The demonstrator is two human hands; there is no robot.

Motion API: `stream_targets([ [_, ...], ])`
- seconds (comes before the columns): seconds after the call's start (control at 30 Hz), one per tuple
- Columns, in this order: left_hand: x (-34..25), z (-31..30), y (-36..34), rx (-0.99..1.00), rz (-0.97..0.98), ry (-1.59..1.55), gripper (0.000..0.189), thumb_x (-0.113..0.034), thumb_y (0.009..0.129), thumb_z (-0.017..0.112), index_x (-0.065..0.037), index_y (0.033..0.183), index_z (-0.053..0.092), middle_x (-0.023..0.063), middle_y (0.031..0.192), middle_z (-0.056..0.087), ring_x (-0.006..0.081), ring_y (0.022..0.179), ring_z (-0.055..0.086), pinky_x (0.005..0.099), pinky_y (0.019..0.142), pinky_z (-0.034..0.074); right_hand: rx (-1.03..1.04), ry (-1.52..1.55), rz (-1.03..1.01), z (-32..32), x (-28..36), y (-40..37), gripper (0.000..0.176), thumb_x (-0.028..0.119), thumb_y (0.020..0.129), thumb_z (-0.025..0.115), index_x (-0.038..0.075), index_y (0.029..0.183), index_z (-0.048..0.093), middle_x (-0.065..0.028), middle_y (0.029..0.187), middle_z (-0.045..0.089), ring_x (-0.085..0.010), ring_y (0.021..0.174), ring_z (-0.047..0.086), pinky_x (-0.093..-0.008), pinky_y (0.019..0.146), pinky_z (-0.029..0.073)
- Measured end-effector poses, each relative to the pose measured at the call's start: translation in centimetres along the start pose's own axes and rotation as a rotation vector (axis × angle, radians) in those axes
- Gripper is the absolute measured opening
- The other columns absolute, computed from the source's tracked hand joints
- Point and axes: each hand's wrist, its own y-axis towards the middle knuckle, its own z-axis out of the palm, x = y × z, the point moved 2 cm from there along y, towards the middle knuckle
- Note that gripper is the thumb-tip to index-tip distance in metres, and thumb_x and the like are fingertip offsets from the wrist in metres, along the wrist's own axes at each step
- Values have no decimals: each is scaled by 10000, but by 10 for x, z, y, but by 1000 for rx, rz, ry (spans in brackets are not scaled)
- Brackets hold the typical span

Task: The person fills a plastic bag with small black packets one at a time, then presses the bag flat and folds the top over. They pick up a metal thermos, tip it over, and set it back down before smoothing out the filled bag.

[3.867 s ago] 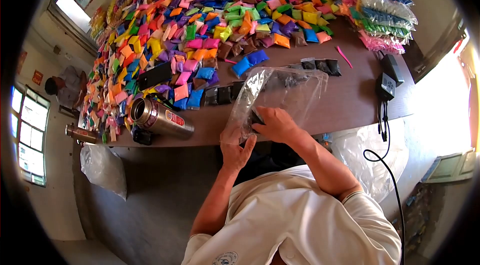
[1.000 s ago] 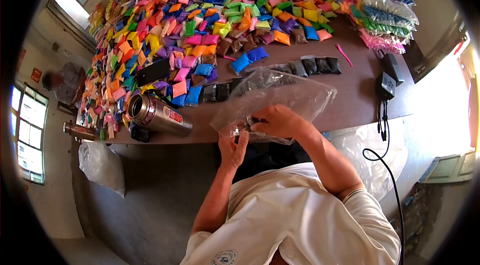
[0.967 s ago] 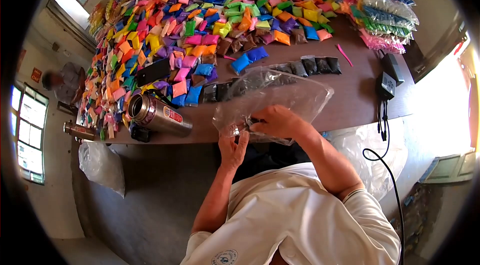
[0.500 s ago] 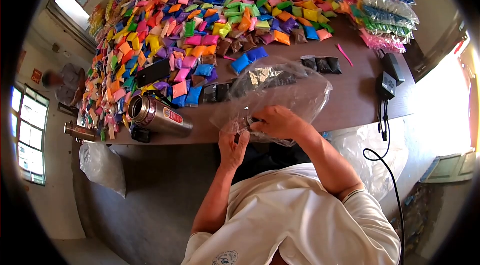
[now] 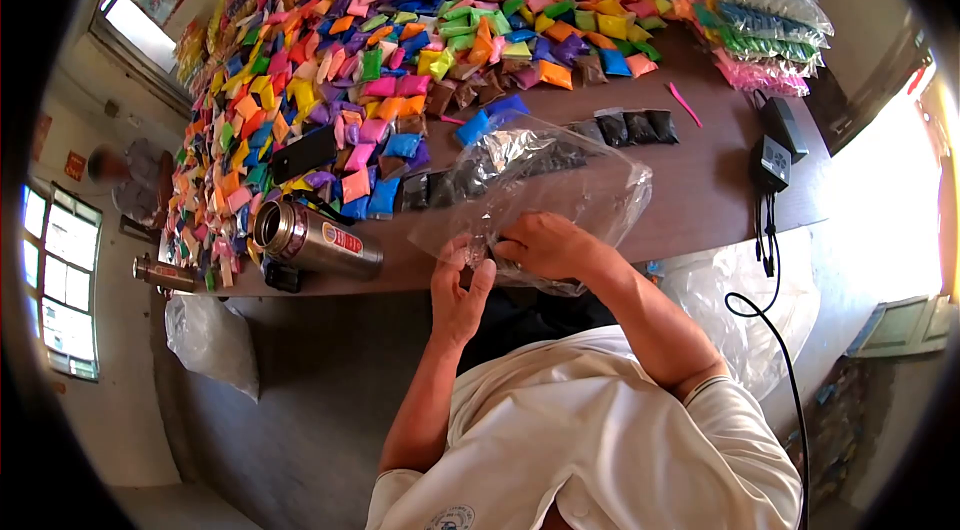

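A large transparent plastic bag is spread over the near edge of the table. My left hand pinches the bag's near left part, fingers closed on the film. Close beside it, my right hand grips the same bag with curled fingers. Behind and partly under the film runs a row of black packets, some of them seen through the plastic. A blue packet lies just beyond the bag. Whether anything small sits between my fingertips is hidden.
Many colourful packets cover the back and left of the brown table. A steel flask and a black phone are at left. Right are black adapters, a pink strip and stacked bagged packets. Another person is far left.
Both hands stay on the bag, with the right hand slightly further left. The bag's film has shifted a little to the left, and the whole view has tilted slightly.
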Motion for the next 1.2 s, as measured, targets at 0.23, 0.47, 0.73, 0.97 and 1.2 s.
stream_targets([
  [0.23, 4, 8, 12, -23, -149, 199, 434, -341, 908, 650, 23, 1141, 605, 144, 1025, 634, 237, 978, 595, 338, 859, 455, 15, 11, -11, 1, -7, 3, 300, 275, 914, 515, 20, 872, 668, -216, 838, 655, -420, 833, 617, -477, 761, 476],
  [0.47, 3, 9, 13, -27, -108, 212, 445, -341, 891, 668, 3, 1168, 611, 148, 1026, 664, 240, 939, 624, 343, 825, 479, -41, 124, 24, 4, -15, 7, 252, 244, 891, 559, 24, 944, 672, -213, 902, 666, -400, 876, 627, -456, 771, 486],
  [0.73, 7, 14, 13, -67, -100, 237, 389, -312, 880, 669, 13, 1091, 641, 134, 955, 685, 220, 877, 641, 342, 793, 491, -87, 97, 27, 4, -17, 10, 245, 227, 896, 552, 7, 935, 653, -212, 920, 663, -396, 880, 626, -455, 759, 493],
  [0.97, 12, 17, 13, -76, 50, 71, 285, -289, 905, 643, -6, 932, 626, 0, 783, 609, 105, 725, 551, 269, 664, 460, -412, 264, -373, -52, 60, -60, 87, 79, 814, 634, 2, 809, 595, -145, 713, 607, -353, 638, 592, -395, 572, 467],
  [1.2, 1, 17, 11, -85, -9, 96, 238, -246, 898, 650, -14, 947, 638, -13, 810, 614, 79, 754, 540, 261, 700, 449, -1237, 565, 58, -105, -4, -104, 136, 63, 923, 556, -30, 836, 602, 18, 649, 486, -35, 639, 446, -218, 543, 365],
])
